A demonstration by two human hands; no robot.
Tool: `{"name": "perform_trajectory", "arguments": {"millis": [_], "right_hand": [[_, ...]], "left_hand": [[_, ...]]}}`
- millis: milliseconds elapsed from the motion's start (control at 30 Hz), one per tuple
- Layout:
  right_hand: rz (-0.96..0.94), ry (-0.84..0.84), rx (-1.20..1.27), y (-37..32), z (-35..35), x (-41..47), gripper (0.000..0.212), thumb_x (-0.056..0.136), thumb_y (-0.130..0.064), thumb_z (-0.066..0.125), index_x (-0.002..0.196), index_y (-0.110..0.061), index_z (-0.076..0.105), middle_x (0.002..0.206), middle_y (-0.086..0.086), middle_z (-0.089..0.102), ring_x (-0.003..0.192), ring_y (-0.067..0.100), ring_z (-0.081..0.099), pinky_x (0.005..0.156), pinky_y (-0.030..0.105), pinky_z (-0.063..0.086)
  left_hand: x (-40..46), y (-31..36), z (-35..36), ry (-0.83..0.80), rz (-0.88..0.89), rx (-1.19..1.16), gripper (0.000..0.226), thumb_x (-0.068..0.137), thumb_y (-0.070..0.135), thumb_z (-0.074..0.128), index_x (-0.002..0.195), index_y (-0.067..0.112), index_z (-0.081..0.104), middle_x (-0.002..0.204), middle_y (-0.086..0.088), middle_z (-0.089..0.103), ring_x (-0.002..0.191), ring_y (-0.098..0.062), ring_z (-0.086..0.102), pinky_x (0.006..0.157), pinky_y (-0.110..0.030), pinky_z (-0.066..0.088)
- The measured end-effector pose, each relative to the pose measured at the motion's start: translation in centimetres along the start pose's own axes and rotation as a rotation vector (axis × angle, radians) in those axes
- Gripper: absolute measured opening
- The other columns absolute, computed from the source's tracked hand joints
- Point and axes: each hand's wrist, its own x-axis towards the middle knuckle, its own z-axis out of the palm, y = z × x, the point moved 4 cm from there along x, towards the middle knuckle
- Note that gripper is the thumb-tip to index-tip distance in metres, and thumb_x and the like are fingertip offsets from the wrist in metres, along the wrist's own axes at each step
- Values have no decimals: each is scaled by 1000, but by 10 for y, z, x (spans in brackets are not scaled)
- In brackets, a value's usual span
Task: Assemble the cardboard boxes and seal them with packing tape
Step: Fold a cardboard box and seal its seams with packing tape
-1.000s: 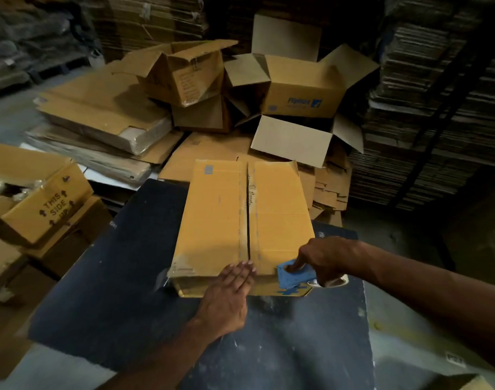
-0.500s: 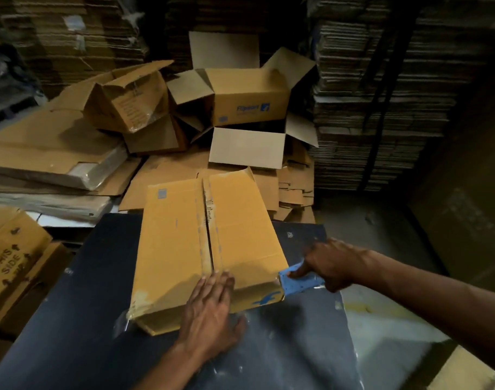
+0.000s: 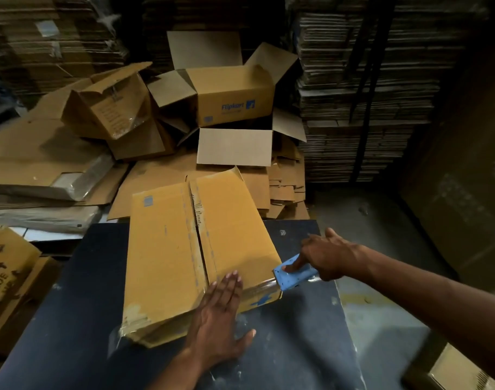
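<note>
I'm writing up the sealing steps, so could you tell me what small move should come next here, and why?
Probably pull the blue tape dispenser on past the box's near right corner to cut the strip. The right hand holds it just off that corner, clear tape already lies along the near edge of the box, and the left hand presses flat on that edge.

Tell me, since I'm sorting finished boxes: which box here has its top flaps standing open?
The printed box at the back of the pile, flaps spread wide. The box under the left hand has flaps folded shut.
</note>
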Motion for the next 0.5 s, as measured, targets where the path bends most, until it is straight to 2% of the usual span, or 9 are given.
{"name": "perform_trajectory", "arguments": {"millis": [100, 200, 233, 300, 367, 433, 500], "right_hand": [[0, 3, 17, 4, 7, 1, 80, 95, -24, 69, 153, -58, 27, 139, 1, 48, 135, 27, 41, 103, 53, 32], [-23, 28, -34, -1, 6, 1, 81, 94, -25, 70, 154, -56, 25, 137, 4, 48, 132, 29, 43, 102, 51, 34], [-35, 30, -47, -2, 5, 2, 81, 94, -25, 70, 155, -55, 26, 137, 5, 49, 132, 29, 43, 101, 50, 35], [-47, 30, -45, -1, 3, 3, 78, 95, -25, 70, 155, -52, 29, 138, 6, 50, 132, 30, 44, 102, 50, 38], [-53, 33, -57, -3, -1, 3, 74, 95, -24, 70, 155, -49, 34, 139, 5, 51, 133, 30, 44, 104, 50, 38], [-54, 32, -72, -7, -5, 4, 72, 94, -24, 71, 154, -47, 37, 139, 5, 52, 133, 30, 45, 105, 51, 38], [-43, 23, -84, -7, -5, 5, 71, 94, -23, 71, 153, -47, 38, 140, 5, 53, 133, 31, 45, 106, 52, 38]], "left_hand": [[3, 0, 0, 20, -7, 9, 113, 79, 82, 53, 164, 13, 25, 171, -4, 22, 157, -22, 24, 123, -38, 14], [8, 9, -7, 30, -58, 5, 109, 77, 85, 51, 158, 13, 41, 164, -6, 39, 150, -24, 40, 121, -39, 16], [12, 15, -13, 23, -59, 0, 108, 78, 85, 48, 157, 13, 42, 163, -7, 41, 150, -24, 40, 122, -39, 15], [27, 30, -23, 15, 36, 54, 107, 83, 84, 38, 165, 17, 22, 171, -4, 21, 159, -20, 19, 129, -39, 5], [42, 46, -25, -76, 138, 88, 105, 88, 82, 29, 166, 19, -1, 174, -1, -2, 160, -16, -4, 130, -39, -5], [53, 54, -22, -133, 186, 99, 104, 91, 81, 27, 166, 17, -6, 174, -2, -7, 160, -17, -8, 129, -38, -6], [57, 51, -17, -110, 174, 89, 101, 91, 78, 28, 166, 18, -5, 174, -1, -6, 160, -15, -6, 130, -36, -4]]}}
